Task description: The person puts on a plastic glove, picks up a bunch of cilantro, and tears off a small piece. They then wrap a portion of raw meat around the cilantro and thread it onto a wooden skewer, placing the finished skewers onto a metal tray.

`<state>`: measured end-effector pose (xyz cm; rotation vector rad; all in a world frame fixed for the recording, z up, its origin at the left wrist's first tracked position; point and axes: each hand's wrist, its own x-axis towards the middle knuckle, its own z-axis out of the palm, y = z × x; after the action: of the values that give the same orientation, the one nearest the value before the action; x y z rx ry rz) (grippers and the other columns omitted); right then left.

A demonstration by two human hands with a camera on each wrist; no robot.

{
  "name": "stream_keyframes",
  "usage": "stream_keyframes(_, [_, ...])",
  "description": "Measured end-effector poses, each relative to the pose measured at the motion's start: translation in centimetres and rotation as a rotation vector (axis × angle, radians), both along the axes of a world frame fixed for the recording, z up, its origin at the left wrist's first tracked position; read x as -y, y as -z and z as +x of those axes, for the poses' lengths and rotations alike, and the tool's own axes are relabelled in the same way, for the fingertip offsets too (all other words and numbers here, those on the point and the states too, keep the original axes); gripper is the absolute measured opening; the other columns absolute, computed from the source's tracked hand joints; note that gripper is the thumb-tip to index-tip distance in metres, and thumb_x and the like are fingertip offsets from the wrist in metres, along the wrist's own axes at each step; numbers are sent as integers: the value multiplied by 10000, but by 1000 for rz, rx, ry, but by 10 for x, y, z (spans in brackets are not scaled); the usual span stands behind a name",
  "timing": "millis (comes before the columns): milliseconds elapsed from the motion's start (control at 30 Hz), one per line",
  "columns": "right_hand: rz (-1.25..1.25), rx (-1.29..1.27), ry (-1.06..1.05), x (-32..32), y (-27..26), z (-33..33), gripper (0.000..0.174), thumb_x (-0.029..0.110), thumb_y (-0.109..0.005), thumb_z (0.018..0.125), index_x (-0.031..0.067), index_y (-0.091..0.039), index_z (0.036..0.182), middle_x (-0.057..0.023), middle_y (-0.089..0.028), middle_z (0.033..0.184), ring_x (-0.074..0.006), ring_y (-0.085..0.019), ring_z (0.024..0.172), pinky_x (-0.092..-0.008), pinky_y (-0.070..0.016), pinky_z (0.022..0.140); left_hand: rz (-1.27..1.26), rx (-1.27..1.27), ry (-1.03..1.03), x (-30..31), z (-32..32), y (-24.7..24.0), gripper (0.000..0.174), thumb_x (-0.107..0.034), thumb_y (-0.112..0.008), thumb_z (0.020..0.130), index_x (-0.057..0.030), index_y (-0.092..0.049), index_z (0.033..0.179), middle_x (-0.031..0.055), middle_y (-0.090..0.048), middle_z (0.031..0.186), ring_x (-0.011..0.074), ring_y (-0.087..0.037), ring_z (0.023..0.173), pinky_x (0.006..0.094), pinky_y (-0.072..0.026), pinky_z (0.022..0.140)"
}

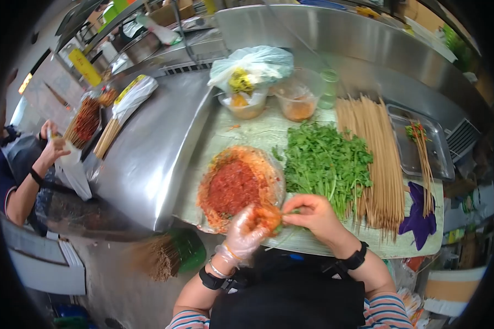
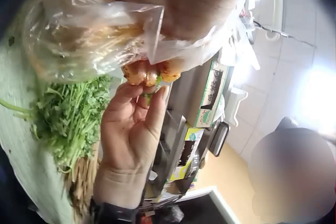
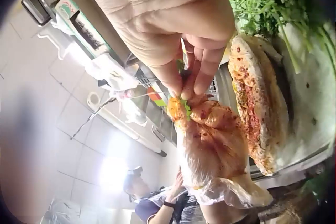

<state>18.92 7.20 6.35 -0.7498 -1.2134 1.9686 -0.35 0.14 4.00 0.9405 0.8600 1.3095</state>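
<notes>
My left hand (image 1: 242,236) wears a clear plastic glove smeared with red-orange sauce. Its curled fingertips hold a small bit of green cilantro (image 3: 187,109), mostly hidden by the fingers. Bare, my right hand (image 1: 311,215) pinches the same green piece between thumb and fingers, right at the gloved fingertips. Both hands meet above the board's front edge. Just beyond the left hand is a round plastic-lined bowl (image 1: 277,167) of chunky red chili paste (image 1: 233,183). A heap of leafy cilantro (image 1: 326,156) lies beyond the right hand.
Wooden skewers (image 1: 376,170) lie right of the cilantro, beside a metal tray (image 1: 403,156) with several filled skewers. A purple cloth-like item (image 1: 420,216) rests at the corner. Plastic tubs (image 1: 302,107) stand behind. Another person's hands (image 1: 52,147) work by a steel counter (image 1: 153,131) at left.
</notes>
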Motion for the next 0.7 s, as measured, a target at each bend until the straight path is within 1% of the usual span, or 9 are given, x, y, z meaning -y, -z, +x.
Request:
stream_keyframes(67, [16, 76, 7, 5, 8, 11, 142, -95, -682, 761, -24, -635, 874, -83, -620, 963, -137, -612, 874, -250, -508, 784, -2, -294, 70, 5, -8, -12, 283, -108, -623, 890, 20, -518, 1120, 129, -599, 1107, 175, -610, 920, 305, -532, 744])
stream_keyframes(133, [71, 75, 31, 7, 18, 23, 120, -84, -684, 775, -25, -634, 868, -81, -632, 958, -128, -623, 864, -236, -514, 770, 27, -258, 8, 14, -29, -1, 328, -106, -635, 882, 33, -516, 1155, 140, -604, 1148, 152, -607, 910, 281, -523, 747])
stream_keyframes(167, [95, 73, 49, 9, 22, 28, 110, -78, -684, 782, -25, -634, 865, -80, -638, 956, -124, -628, 858, -230, -517, 762, 18, -422, 9, 15, -50, 2, 304, -100, -651, 869, 38, -559, 1124, 140, -621, 1143, 143, -612, 880, 269, -520, 741])
stream_keyframes(233, [97, 103, 83, 14, 28, 37, 113, -84, -687, 776, -23, -633, 854, -78, -632, 936, -124, -626, 845, -232, -517, 759, -4, -430, -236, 9, -64, -12, 171, -64, -655, 861, 23, -650, 1008, 107, -664, 1035, 129, -617, 839, 253, -511, 735])
stream_keyframes(300, [107, 129, 105, 18, 33, 42, 120, -91, -690, 767, -20, -633, 846, -75, -625, 922, -123, -624, 835, -233, -515, 754, 112, -932, -419, -7, -90, -16, 174, 3, -659, 828, 7, -694, 998, 96, -683, 946, 128, -622, 812, 263, -507, 707])
stream_keyframes(333, [116, 140, 110, 19, 35, 42, 126, -94, -692, 762, -19, -634, 844, -73, -621, 919, -122, -622, 831, -233, -514, 750, 219, -1108, -500, -18, -102, -16, 66, -11, -692, 769, 0, -688, 834, 155, -683, 881, 240, -673, 798, 299, -521, 678])
stream_keyframes(400, [118, 150, 118, 21, 39, 41, 135, -100, -695, 754, -17, -635, 842, -70, -616, 917, -120, -617, 829, -233, -511, 748, 289, -1430, -524, -34, -114, -23, 96, -89, -712, 756, -39, -696, 836, 141, -646, 772, 309, -634, 710, 358, -512, 630])
stream_keyframes(600, [100, 129, 147, 21, 45, 40, 143, -109, -691, 749, -17, -635, 843, -75, -602, 935, -125, -605, 849, -238, -503, 761, 267, -1920, -186, -72, -100, -24, 165, -210, -704, 727, -82, -688, 830, 140, -624, 764, 347, -611, 738, 436, -493, 658])
stream_keyframes(700, [97, 123, 159, 21, 42, 45, 141, -113, -685, 752, -19, -634, 845, -76, -593, 939, -128, -603, 852, -239, -502, 767, 252, -1968, -121, -84, -101, -19, 143, -181, -677, 719, -105, -680, 840, 152, -607, 754, 352, -605, 753, 449, -490, 661])
